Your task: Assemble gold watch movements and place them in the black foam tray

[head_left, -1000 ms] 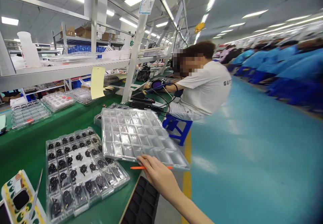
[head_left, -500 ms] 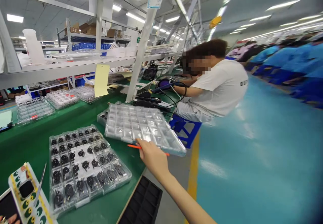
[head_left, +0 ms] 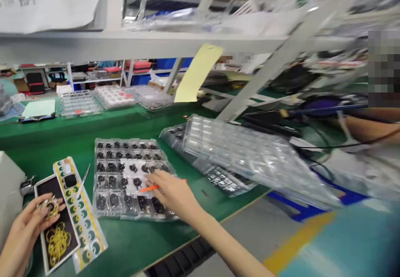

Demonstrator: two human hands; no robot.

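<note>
My left hand (head_left: 29, 223) holds a small round metallic part (head_left: 50, 206) between its fingers, above a white-rimmed box (head_left: 43, 248) with yellow rings (head_left: 58, 241) in it. In my right hand (head_left: 176, 193) is a thin orange stick-like tool (head_left: 149, 188). That hand is over a clear compartment tray (head_left: 108, 215) of small round black parts, its fingertips near the white sheet in the middle. Whether the fingers touch a part there, I cannot tell. A sheet of green and yellow ring stickers (head_left: 90, 237) lies between the box and the tray, with metal tweezers (head_left: 83, 181) on it.
Clear stacked trays (head_left: 237, 143) lean at the right, jutting past the table edge. A black tray (head_left: 183, 262) sits below the front edge. A slanted post (head_left: 265, 81) and a shelf beam (head_left: 140, 46) with a yellow paper (head_left: 198, 75) cross above. Another person's arm (head_left: 368, 127) is at far right.
My right hand has left the clear empty tray and moved left to the tray of black parts, still with the orange tool. The view has turned left, bringing my left hand more into sight.
</note>
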